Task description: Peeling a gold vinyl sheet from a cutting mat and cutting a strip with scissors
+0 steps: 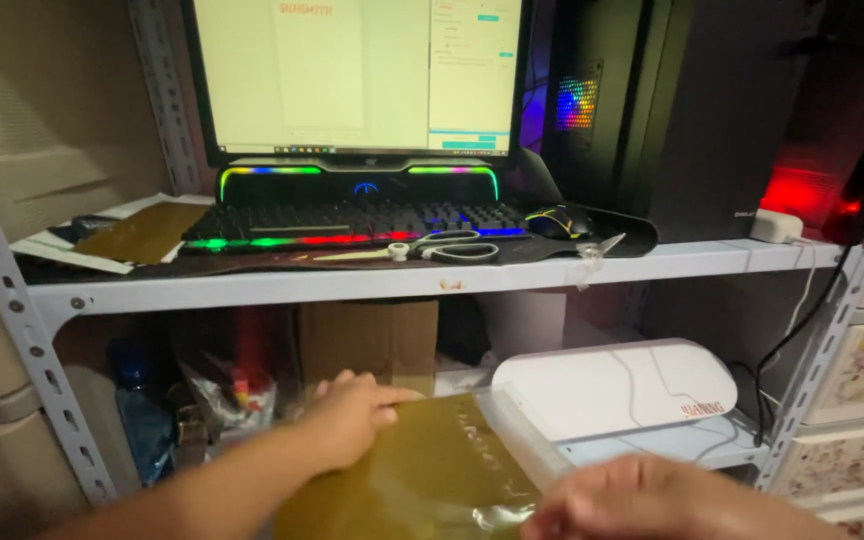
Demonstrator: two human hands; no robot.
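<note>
I had the left hand [347, 420] flat on the far corner of a gold sheet [422, 470], fingers spread over it and pressing rather than clenched. The right hand [642, 500] sat blurred at the bottom edge, touching the sheet's near end where clear film crinkled; whether it pinched that film I could not tell. The sheet lay tilted on a clear backing mat [527, 440], whose far end was just beside the mouth of the white cutting machine [617, 385] on the lower shelf. I judged the sheet only partly laid: it was not yet flat and not yet in the machine. Room was tight, with the upper shelf edge [432, 280] close overhead, scissors [447, 248] lying on it below the lit keyboard [352, 222], a cardboard box [367, 340] behind, and metal uprights either side.
</note>
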